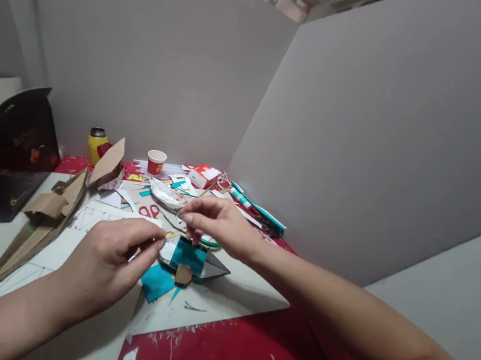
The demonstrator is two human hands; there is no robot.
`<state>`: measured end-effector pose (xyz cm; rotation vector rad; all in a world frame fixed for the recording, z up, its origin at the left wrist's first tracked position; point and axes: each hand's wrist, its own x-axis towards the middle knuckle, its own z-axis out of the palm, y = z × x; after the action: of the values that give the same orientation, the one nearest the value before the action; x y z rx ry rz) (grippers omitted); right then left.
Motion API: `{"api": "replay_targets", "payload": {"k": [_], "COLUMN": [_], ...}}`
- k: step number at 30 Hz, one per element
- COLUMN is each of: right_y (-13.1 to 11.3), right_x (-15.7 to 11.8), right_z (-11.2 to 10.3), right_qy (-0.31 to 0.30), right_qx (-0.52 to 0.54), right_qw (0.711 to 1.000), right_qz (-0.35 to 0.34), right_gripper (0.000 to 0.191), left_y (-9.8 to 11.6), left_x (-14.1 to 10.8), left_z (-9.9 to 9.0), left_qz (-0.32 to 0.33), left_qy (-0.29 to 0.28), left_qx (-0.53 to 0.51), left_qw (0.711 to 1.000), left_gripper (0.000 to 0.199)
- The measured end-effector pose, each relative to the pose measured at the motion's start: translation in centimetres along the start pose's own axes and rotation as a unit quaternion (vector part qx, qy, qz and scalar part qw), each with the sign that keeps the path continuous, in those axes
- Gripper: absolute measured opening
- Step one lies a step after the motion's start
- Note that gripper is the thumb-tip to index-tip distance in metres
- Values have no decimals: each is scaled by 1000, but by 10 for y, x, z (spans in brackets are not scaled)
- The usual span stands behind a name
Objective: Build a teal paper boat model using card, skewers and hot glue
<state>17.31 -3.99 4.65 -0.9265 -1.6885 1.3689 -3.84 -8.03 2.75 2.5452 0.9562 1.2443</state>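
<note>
Between thumb and fingers, my left hand pinches a small thin pale stick, its tip pointing right. Just above and to the right, my right hand has its fingers curled with thumb and index close together; anything between them is too small to make out. Beneath both hands lies a small boat-shaped model with a teal band around it and a grey pointed end. A brown cardboard piece rests against its near side. Beside it is a teal paper piece.
A long cardboard boat shape lies at left, near a black bag. Farther back are a yellow bottle, a paper cup, red-handled scissors, a red and white box and a glue stick. Grey partitions stand behind.
</note>
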Motion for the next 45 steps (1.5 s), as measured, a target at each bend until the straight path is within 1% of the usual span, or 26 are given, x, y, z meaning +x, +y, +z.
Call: {"api": "replay_targets", "payload": {"k": [2,4,7,9,12,16,19,22,25,29,32,34,36,37,39,41,42,43,44,45], "right_y": [11,17,16,13,9,8,9,7,5,5,7,10,13,14,17,19,19,18,17,16], "right_x": [0,-3,-9,-11,-12,-14,-15,-17,-17,-18,-17,-17,-16,-16,-16,-14,-13,-13,-13,-13], "right_z": [0,4,13,18,23,26,28,31,32,33,33,33,34,34,35,35,34,33,32,31], "right_qy": [-38,-57,-29,-11,-2,10,26,56,79,107,118,132,144,145,129,89,67,49,36,33], "right_qx": [37,63,74,69,83,118,113,91,62,1,-47,-95,-164,-205,-287,-359,-382,-394,-395,-385], "right_qw": [998,996,997,998,996,993,993,994,995,993,988,978,958,943,900,854,840,834,837,848], "right_qz": [33,36,8,-2,8,29,19,-3,-18,-45,-89,-129,-183,-219,-301,-365,-380,-383,-376,-362], "right_gripper": [13,17,13,14,20,22,17,11,10,8,8,8,10,11,12,12,12,12,11,9], "left_y": [2,4,5,6,8,9,10,10,10,7,4,3,3,3,4,5,6,6,5,5], "left_x": [1,2,4,5,6,5,5,5,4,3,1,-1,-3,-3,-3,-1,1,3,5,6], "left_z": [-1,-1,-2,-2,-1,1,2,2,2,2,2,2,2,3,4,5,6,6,6,6], "left_qz": [-3,-28,-87,-118,-140,-138,-143,-150,-147,-114,-82,-63,-51,-53,-80,-132,-162,-193,-222,-249], "left_qy": [10,10,0,-7,-8,-1,4,9,7,10,11,14,16,17,19,17,19,23,28,34], "left_qx": [-20,-44,-92,-124,-153,-161,-164,-155,-136,-91,-40,-6,19,26,18,-33,-77,-128,-182,-233], "left_qw": [1000,999,992,985,978,977,976,976,980,989,996,998,998,998,996,991,983,972,958,940], "left_gripper": [9,9,10,11,11,13,13,11,10,9,8,8,9,9,10,11,11,10,10,11]}}
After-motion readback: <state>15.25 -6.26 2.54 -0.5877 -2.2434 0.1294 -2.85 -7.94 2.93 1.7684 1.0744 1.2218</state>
